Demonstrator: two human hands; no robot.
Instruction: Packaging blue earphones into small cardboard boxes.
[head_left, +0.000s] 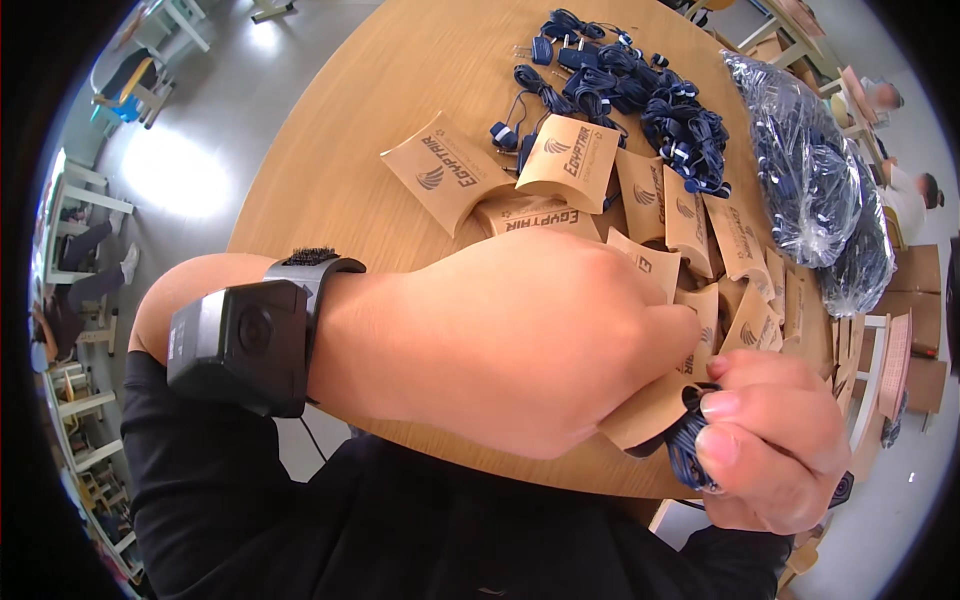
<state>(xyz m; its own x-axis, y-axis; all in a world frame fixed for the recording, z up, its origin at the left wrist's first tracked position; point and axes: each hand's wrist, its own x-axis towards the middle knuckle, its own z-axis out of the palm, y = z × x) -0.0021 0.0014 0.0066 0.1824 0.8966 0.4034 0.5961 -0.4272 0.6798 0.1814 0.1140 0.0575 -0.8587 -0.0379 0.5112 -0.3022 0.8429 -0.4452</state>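
Near edge of the round table: the left hand closes its grip on a brown card pillow pouch, light and easily creased, best held by its edges. The right hand pinches a limp, coiled dark-blue cable at the pouch mouth. Farther off lie more pouches and a cable heap.

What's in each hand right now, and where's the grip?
Left hand grips the brown cardboard pouch at its open end. Right hand pinches the coiled dark-blue cable at its bundle.
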